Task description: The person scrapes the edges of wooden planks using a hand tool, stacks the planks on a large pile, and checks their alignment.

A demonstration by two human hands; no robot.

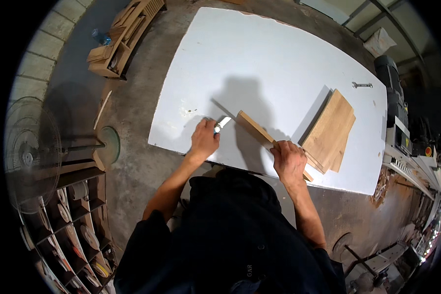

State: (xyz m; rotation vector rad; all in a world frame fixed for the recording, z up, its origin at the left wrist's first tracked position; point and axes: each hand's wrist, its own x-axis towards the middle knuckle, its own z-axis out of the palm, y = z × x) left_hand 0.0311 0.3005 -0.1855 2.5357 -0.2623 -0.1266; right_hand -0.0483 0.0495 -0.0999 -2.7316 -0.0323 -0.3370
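My left hand (pixel 205 137) is closed around a small blade tool (pixel 224 122) with a bright flat end and a bit of teal by the fingers. Its exact kind is too small to make out. My right hand (pixel 291 160) grips a narrow wooden board (pixel 255 128) near its closer end. That board stands on its long edge, slanting from far left to near right, and the blade's tip is just left of its far end. Right of this hand lies a small stack of wooden boards (pixel 330 130), fanned slightly out of line. All are on a white tabletop (pixel 279 59).
A wrench (pixel 362 85) lies at the table's far right. Left of the table are a standing fan (pixel 32 154), a rack of discs and rolls (pixel 66 230), and a wooden shelf unit (pixel 125 41). Machinery (pixel 411 142) borders the right side.
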